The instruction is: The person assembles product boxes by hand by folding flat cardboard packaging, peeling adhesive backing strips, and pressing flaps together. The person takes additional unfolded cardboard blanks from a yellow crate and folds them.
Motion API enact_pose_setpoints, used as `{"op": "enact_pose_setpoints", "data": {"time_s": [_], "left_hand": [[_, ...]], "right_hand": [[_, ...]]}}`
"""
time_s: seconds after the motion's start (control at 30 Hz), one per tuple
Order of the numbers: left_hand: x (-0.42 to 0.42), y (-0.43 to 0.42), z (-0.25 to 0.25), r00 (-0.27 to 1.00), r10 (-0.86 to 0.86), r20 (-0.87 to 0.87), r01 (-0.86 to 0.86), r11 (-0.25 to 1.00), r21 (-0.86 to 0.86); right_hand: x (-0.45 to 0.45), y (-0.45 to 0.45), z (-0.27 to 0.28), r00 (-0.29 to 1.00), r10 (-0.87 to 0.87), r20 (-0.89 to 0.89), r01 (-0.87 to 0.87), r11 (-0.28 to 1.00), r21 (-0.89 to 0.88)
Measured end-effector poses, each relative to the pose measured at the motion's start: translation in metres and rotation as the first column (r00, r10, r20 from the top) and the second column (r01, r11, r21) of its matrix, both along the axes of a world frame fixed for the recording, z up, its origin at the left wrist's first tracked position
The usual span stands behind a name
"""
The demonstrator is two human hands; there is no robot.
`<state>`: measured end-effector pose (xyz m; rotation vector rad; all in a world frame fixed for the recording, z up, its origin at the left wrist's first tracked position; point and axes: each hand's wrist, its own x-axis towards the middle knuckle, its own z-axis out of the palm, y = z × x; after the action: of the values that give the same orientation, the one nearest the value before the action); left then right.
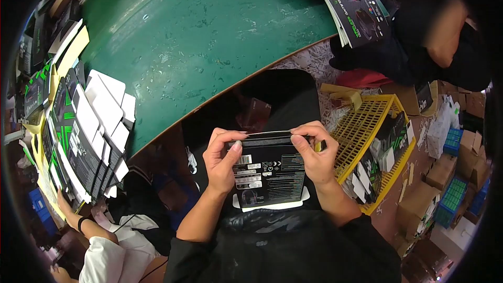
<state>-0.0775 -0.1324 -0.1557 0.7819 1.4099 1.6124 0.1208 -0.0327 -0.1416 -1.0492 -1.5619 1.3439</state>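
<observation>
A black printed mouse box [270, 175], still fairly flat, is held upright between my two hands in front of my lap. Its back faces me, with a barcode, small symbols and fine text. White flaps stick out at its lower end. My left hand [224, 160] pinches the upper left corner, thumb on the face and fingers behind. At the upper right corner, my right hand [317, 152] grips it the same way. Both thumbs press near the top edge, where a dark fold runs across.
A green table [209, 36] curves ahead. Flat box blanks [89, 126] are stacked at its left, more printed boxes [356, 13] at the far right. A yellow crate [367, 126] with boxes stands right of me. Cartons [443, 170] lie beyond. Two other people sit nearby, left and right.
</observation>
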Motion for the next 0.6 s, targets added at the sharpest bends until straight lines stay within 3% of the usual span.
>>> {"op": "enact_pose_setpoints", "data": {"time_s": [0.13, 0.23, 0.33, 0.43, 0.6], "left_hand": [[-0.004, 0.003, 0.006, 0.998, -0.024, 0.052, 0.023, 1.0, 0.017], [-0.001, -0.002, 0.003, 0.998, -0.042, 0.045, 0.039, 0.998, 0.058], [-0.003, -0.005, 0.003, 0.998, -0.057, 0.014, 0.055, 0.994, 0.098], [-0.004, -0.008, -0.003, 0.985, -0.059, -0.161, 0.085, 0.983, 0.16], [0.004, -0.008, -0.001, 0.988, 0.03, -0.153, -0.012, 0.993, 0.116]], "right_hand": [[0.0, 0.003, 0.003, 0.999, 0.013, -0.032, -0.015, 0.998, -0.057], [0.001, 0.003, 0.0, 0.994, -0.013, -0.104, -0.007, 0.981, -0.195], [0.003, 0.005, -0.001, 0.991, 0.042, -0.123, -0.065, 0.979, -0.191], [0.002, 0.008, 0.002, 0.976, 0.049, -0.211, -0.112, 0.949, -0.295], [0.009, 0.009, 0.004, 0.98, 0.133, -0.145, -0.157, 0.973, -0.17]]}}
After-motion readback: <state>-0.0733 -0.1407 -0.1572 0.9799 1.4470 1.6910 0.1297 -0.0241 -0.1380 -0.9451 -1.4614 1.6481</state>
